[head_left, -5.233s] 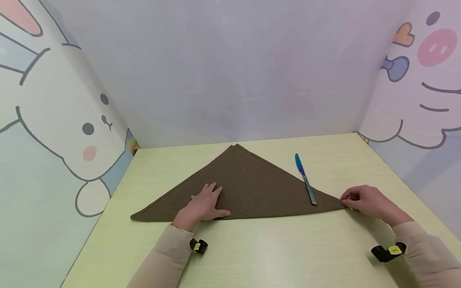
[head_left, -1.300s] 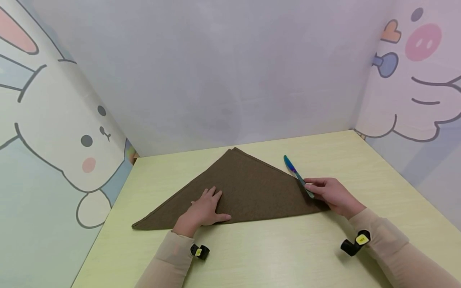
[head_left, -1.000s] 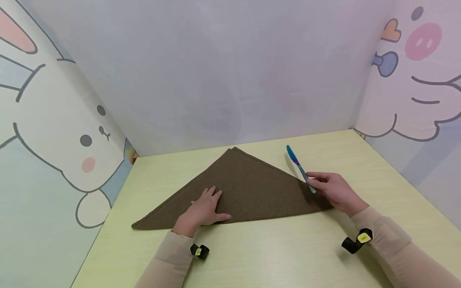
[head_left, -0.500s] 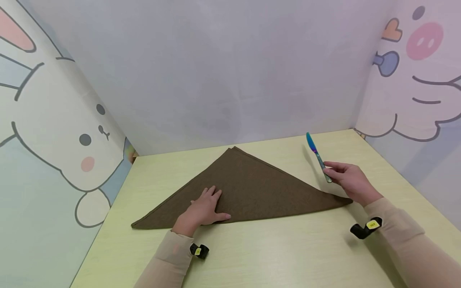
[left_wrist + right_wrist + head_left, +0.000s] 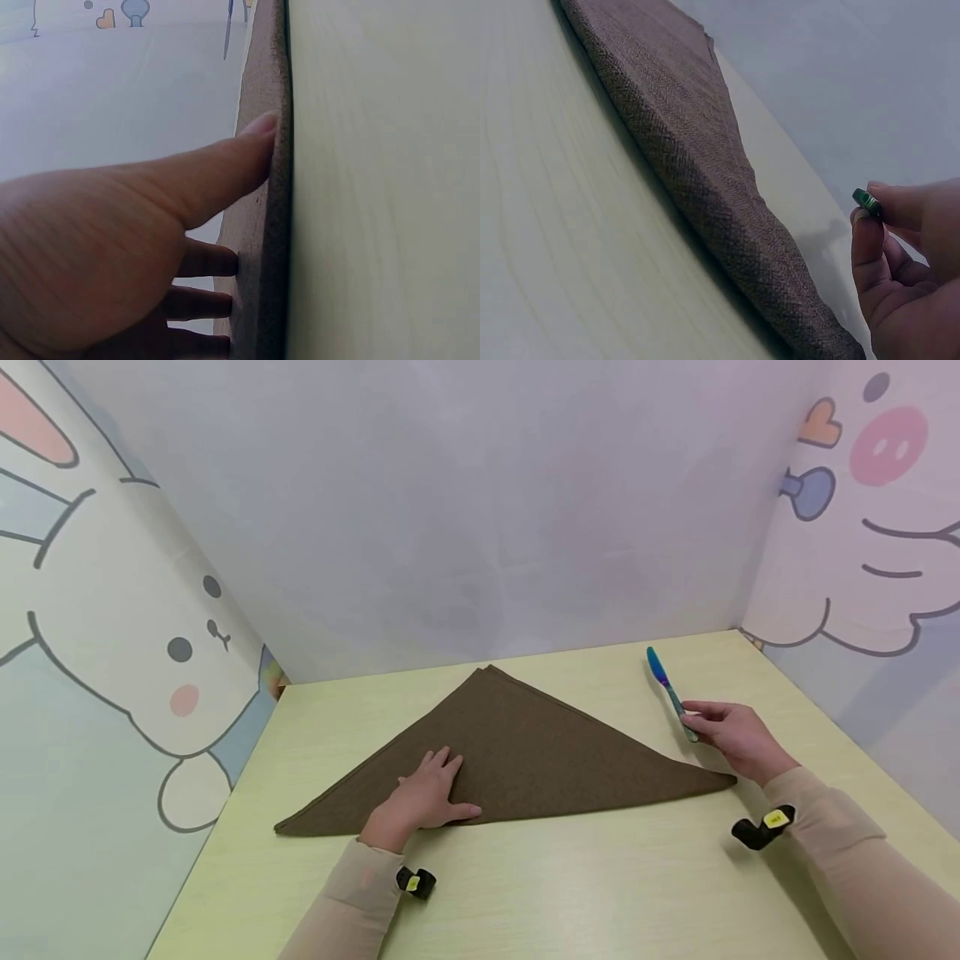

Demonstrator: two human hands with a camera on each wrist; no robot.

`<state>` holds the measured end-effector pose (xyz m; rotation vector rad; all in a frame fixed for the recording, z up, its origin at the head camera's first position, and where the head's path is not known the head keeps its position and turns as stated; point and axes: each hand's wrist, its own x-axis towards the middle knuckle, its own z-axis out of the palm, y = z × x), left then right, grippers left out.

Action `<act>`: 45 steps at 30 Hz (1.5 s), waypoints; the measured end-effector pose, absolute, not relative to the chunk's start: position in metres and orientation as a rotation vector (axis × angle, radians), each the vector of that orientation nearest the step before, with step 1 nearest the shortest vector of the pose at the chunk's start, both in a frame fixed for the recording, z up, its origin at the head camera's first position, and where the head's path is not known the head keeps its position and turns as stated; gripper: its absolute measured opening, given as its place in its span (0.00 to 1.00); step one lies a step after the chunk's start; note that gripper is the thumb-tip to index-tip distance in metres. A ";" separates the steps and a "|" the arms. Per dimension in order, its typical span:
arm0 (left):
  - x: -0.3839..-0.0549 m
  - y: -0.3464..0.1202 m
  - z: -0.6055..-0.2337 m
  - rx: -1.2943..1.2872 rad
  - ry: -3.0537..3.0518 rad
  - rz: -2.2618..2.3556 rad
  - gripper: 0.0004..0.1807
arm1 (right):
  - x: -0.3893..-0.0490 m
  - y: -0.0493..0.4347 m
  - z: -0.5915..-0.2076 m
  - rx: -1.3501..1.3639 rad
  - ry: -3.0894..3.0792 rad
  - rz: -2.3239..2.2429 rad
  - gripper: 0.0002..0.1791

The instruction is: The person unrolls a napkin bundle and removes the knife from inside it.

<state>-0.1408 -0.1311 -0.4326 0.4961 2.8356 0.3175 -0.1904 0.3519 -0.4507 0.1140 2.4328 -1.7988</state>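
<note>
A brown cloth [image 5: 555, 752], folded into a wide triangle, lies on the table with its peak toward the back wall. My left hand [image 5: 423, 793] rests on its left half with fingers spread; in the left wrist view the thumb [image 5: 225, 169] reaches along the folded front edge. Beyond the cloth's right slope, my right hand [image 5: 738, 739] pinches the handle of a table knife [image 5: 667, 689] between thumb and fingers. Its blue-purple blade points away toward the back. Only the green handle end of the knife [image 5: 866, 201] shows in the right wrist view.
The pale wooden table [image 5: 570, 893] runs back to a plain grey-white wall [image 5: 480, 510]. Side panels printed with a cartoon rabbit [image 5: 135, 635] and a pig [image 5: 885, 510] close in left and right. A black wrist camera [image 5: 763, 828] hangs below the right sleeve.
My right hand has left the cloth's right corner, taken the knife off the cloth, and carried it right, past the cloth's slope. The left hand has stayed in place.
</note>
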 end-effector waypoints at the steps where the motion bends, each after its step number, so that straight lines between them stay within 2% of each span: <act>1: -0.141 -0.131 -0.433 0.497 2.836 0.317 0.49 | -0.191 0.352 -0.452 0.112 2.449 -1.781 0.37; 33: -0.143 -0.132 -0.436 0.490 2.840 0.320 0.50 | -0.191 0.349 -0.460 0.052 2.669 -1.472 0.30; 45: -0.140 -0.130 -0.433 0.493 2.837 0.314 0.49 | -0.191 0.341 -0.456 -0.026 2.947 -1.079 0.24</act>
